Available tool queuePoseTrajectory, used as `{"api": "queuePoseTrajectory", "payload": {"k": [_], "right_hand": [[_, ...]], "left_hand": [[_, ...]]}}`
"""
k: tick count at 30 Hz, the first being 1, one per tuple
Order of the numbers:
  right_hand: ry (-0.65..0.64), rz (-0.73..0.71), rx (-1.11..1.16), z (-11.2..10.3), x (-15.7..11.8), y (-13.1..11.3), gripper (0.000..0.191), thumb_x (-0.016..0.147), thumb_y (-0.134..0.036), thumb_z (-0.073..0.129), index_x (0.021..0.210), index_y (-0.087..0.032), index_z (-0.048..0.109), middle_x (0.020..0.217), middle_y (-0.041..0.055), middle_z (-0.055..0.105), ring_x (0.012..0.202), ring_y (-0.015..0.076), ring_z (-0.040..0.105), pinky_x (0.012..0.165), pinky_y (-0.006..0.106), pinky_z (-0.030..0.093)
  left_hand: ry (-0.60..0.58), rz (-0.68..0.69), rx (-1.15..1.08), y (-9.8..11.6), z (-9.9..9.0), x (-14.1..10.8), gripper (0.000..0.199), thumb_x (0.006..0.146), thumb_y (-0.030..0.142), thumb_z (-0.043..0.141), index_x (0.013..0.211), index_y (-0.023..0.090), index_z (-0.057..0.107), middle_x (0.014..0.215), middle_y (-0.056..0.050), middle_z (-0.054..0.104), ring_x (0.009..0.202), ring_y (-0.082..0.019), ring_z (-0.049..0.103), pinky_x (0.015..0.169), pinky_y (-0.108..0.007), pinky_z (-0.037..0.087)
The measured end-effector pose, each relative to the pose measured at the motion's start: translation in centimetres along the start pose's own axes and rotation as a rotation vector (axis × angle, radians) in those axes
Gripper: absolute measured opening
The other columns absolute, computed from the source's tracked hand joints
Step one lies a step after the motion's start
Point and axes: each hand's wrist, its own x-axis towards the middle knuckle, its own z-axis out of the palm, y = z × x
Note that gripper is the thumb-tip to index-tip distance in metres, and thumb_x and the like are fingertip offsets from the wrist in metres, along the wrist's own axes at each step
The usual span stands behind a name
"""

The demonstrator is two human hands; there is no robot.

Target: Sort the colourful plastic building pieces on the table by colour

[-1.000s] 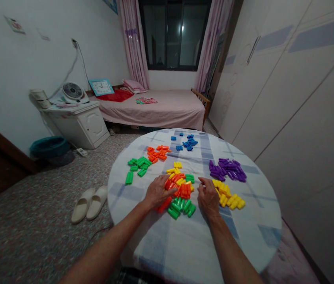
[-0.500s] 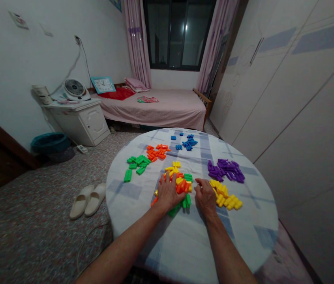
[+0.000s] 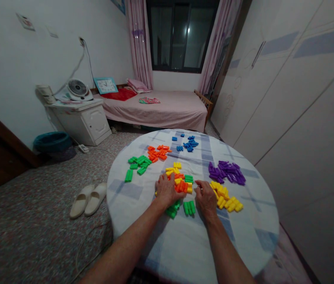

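**One green clump now stands clear of the mixed pile**

Your left hand (image 3: 166,189) lies palm down over the left part of the mixed pile (image 3: 181,186), thumb held apart from the fingers; whether it grips a block underneath, you can't tell from here. Half a second ago it covered much the same spot, but the near green clump (image 3: 189,208) lay closer to the pile. Now bare cloth shows around that clump, and a gap parts it from the other near green blocks (image 3: 172,211), which are partly under your wrist. That probably makes it easier to pick out by itself, while the orange and yellow blocks remain jumbled together.

Your right hand (image 3: 206,197) has hardly moved. Its fingers are curled near the pile's right side, and whether they pinch anything is not clear. The yellow heap (image 3: 223,194) is just to its right.

Farther out on the table (image 3: 181,242), the other heaps look unchanged: purple (image 3: 227,172) at the right, blue (image 3: 190,145) at the far side, orange (image 3: 157,153) far left of the mixed pile, and green (image 3: 140,163) left of that.
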Motion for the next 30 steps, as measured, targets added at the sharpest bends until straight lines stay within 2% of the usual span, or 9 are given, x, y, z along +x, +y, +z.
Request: {"api": "queuePoseTrajectory", "payload": {"k": [3, 5, 9, 12, 15, 18, 22, 27, 30], "right_hand": [[-0.004, -0.002, -0.002, 0.1, 0.0, 0.1, 0.027, 0.081, -0.017, 0.039, 0.098, -0.018, 0.060, 0.091, 0.0066, 0.061, 0.087, 0.0199, 0.055, 0.079, 0.033, 0.042], [-0.009, -0.006, -0.002, 0.1, 0.0, 0.2, 0.027, 0.080, -0.017, 0.039, 0.097, -0.018, 0.060, 0.091, 0.0065, 0.061, 0.087, 0.0199, 0.055, 0.080, 0.033, 0.042], [-0.013, -0.007, -0.001, 0.2, 0.0, 0.1, 0.026, 0.080, -0.017, 0.039, 0.097, -0.018, 0.060, 0.089, 0.0063, 0.061, 0.086, 0.0198, 0.055, 0.079, 0.032, 0.041], [-0.014, -0.006, -0.005, 0.1, 0.0, 0.1, 0.026, 0.081, -0.017, 0.039, 0.097, -0.017, 0.060, 0.090, 0.0063, 0.061, 0.086, 0.0199, 0.055, 0.079, 0.032, 0.041], [-0.018, -0.006, -0.010, 0.1, 0.0, 0.0, 0.026, 0.080, -0.017, 0.040, 0.097, -0.017, 0.060, 0.091, 0.0066, 0.061, 0.087, 0.0198, 0.055, 0.080, 0.033, 0.041], [-0.022, -0.004, -0.015, 0.0, 0.0, 0.0, 0.026, 0.079, -0.017, 0.040, 0.096, -0.017, 0.060, 0.091, 0.0067, 0.062, 0.087, 0.0196, 0.056, 0.081, 0.033, 0.042], [-0.030, -0.002, -0.024, 0.0, 0.1, -0.1, 0.027, 0.079, -0.017, 0.040, 0.096, -0.018, 0.060, 0.091, 0.0068, 0.062, 0.086, 0.0201, 0.056, 0.080, 0.033, 0.041], [-0.046, 0.000, -0.040, 0.0, 0.1, -0.2, 0.026, 0.080, -0.017, 0.040, 0.097, -0.018, 0.060, 0.090, 0.0066, 0.062, 0.086, 0.0202, 0.056, 0.079, 0.032, 0.041], [-0.057, 0.006, -0.049, -0.1, 0.2, -0.2, 0.025, 0.080, -0.017, 0.041, 0.096, -0.017, 0.060, 0.090, 0.0066, 0.062, 0.086, 0.0203, 0.056, 0.079, 0.032, 0.041]], "left_hand": [[-0.019, -0.044, 0.001, -0.4, -0.2, 0.2, 0.101, 0.049, 0.073, 0.064, 0.133, 0.023, 0.039, 0.132, -0.018, 0.041, 0.114, -0.040, 0.041, 0.089, -0.054, 0.036], [-0.030, -0.031, -0.020, -0.8, -0.3, 0.2, 0.100, 0.050, 0.072, 0.065, 0.133, 0.023, 0.039, 0.128, -0.017, 0.045, 0.112, -0.038, 0.044, 0.090, -0.051, 0.036], [0.004, 0.027, -0.048, -1.3, -0.1, 0.1, 0.080, 0.061, 0.058, 0.067, 0.127, 0.021, 0.044, 0.115, -0.013, 0.053, 0.104, -0.030, 0.049, 0.086, -0.039, 0.040], [0.032, 0.035, -0.018, -1.5, 0.2, 0.1, 0.070, 0.063, 0.045, 0.068, 0.124, 0.020, 0.046, 0.112, -0.012, 0.053, 0.102, -0.029, 0.050, 0.083, -0.038, 0.042], [0.027, 0.054, -0.027, -1.7, 0.2, 0.3, 0.062, 0.066, 0.040, 0.067, 0.121, 0.019, 0.049, 0.110, -0.012, 0.054, 0.100, -0.029, 0.050, 0.082, -0.038, 0.044], [0.028, 0.091, -0.127, -2.3, 0.0, 0.7, 0.054, 0.071, 0.035, 0.062, 0.121, 0.019, 0.049, 0.108, -0.010, 0.054, 0.099, -0.025, 0.052, 0.086, -0.037, 0.044], [0.041, 0.149, -0.351, -3.4, -0.4, 1.2, 0.048, 0.070, 0.017, 0.058, 0.117, 0.021, 0.051, 0.110, -0.006, 0.054, 0.102, -0.019, 0.053, 0.092, -0.031, 0.043], [0.062, 0.053, -0.599, -4.8, -0.6, 1.7, 0.023, 0.070, 0.011, 0.053, 0.090, 0.020, 0.059, 0.092, -0.001, 0.060, 0.090, -0.016, 0.057, 0.086, -0.029, 0.045], [0.072, -0.015, -0.638, -5.5, -0.9, 2.0, 0.019, 0.072, 0.014, 0.052, 0.089, 0.018, 0.058, 0.089, -0.001, 0.063, 0.083, -0.015, 0.059, 0.078, -0.028, 0.048]]}}
